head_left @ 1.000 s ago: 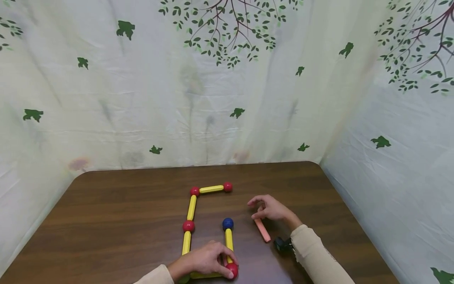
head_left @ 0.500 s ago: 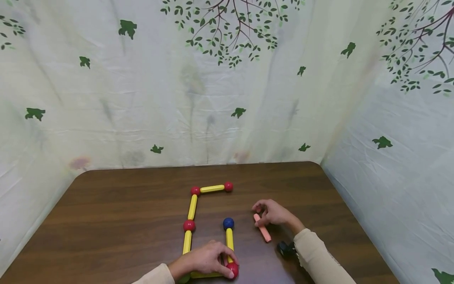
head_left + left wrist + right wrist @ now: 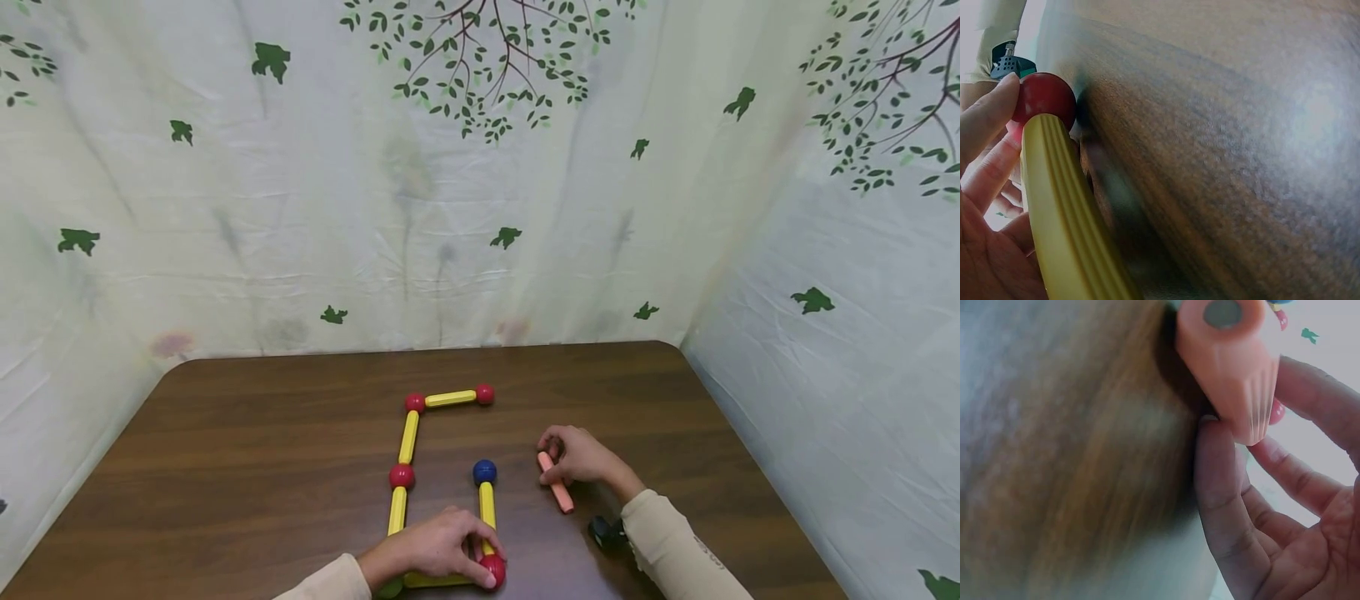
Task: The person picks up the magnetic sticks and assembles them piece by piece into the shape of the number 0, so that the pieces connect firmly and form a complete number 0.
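Observation:
My left hand (image 3: pixel 442 546) pinches a red ball (image 3: pixel 492 571) at the front right corner of a figure of rods and balls. Yellow rods (image 3: pixel 1066 212) meet at that ball, one leading up to a blue ball (image 3: pixel 484 472). On the right, thumb and fingers of my right hand (image 3: pixel 581 457) pinch a pink ribbed rod (image 3: pixel 556 483) that lies slanted at the table. A grey disc (image 3: pixel 1222 312) shows in its near end. The figure's left side runs up through a red ball (image 3: pixel 402 476) and another red ball (image 3: pixel 415 403). My left hand hides part of the lower left corner.
A yellow rod (image 3: pixel 451 398) at the top of the figure ends in a red ball (image 3: pixel 485 394). A green ball (image 3: pixel 390 589) shows partly at the bottom. A black wrist camera (image 3: pixel 606 532) is by the right sleeve. Leaf-printed curtains stand behind the brown table (image 3: pixel 262 467).
My right hand has come down and slightly right onto the pink rod, and its fingers have closed around it. The left hand keeps its hold on the red ball.

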`<state>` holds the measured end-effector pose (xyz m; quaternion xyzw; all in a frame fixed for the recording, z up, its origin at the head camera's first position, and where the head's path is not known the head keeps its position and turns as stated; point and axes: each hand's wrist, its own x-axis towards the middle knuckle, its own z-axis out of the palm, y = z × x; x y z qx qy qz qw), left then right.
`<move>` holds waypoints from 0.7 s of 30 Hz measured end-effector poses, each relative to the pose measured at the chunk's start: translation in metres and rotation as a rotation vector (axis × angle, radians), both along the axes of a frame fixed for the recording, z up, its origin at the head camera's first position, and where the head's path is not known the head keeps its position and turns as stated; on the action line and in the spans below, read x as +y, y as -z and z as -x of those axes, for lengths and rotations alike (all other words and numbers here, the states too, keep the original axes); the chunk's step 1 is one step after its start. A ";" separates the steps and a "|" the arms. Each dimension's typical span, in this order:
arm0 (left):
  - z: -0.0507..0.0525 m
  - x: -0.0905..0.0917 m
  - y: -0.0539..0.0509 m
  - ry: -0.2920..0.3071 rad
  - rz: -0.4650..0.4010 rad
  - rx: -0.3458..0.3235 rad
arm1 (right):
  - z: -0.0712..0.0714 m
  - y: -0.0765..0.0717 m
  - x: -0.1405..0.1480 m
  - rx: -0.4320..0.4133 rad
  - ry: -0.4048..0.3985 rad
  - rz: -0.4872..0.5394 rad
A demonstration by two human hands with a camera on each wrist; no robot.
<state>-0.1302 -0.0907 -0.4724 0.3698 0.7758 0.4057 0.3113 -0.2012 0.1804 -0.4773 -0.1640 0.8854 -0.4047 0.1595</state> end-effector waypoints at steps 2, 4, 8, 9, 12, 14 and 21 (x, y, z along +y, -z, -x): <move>0.000 0.000 0.000 0.000 0.002 -0.002 | -0.001 -0.001 -0.001 0.008 0.007 -0.014; 0.000 -0.001 0.000 -0.001 0.004 -0.008 | -0.001 -0.001 -0.001 0.010 0.012 -0.026; 0.000 -0.001 0.000 0.001 0.006 -0.005 | -0.001 -0.001 -0.002 0.017 0.017 -0.042; 0.000 -0.001 0.000 0.001 0.005 -0.006 | -0.001 -0.001 -0.001 0.021 0.014 -0.043; 0.000 0.000 -0.001 0.004 0.002 0.001 | -0.002 -0.001 -0.002 0.034 0.011 -0.046; 0.000 0.000 -0.001 0.005 -0.001 0.005 | -0.001 -0.001 -0.003 0.023 0.013 -0.040; 0.000 0.000 -0.001 0.007 -0.003 -0.004 | 0.010 0.001 -0.010 -0.068 0.036 0.021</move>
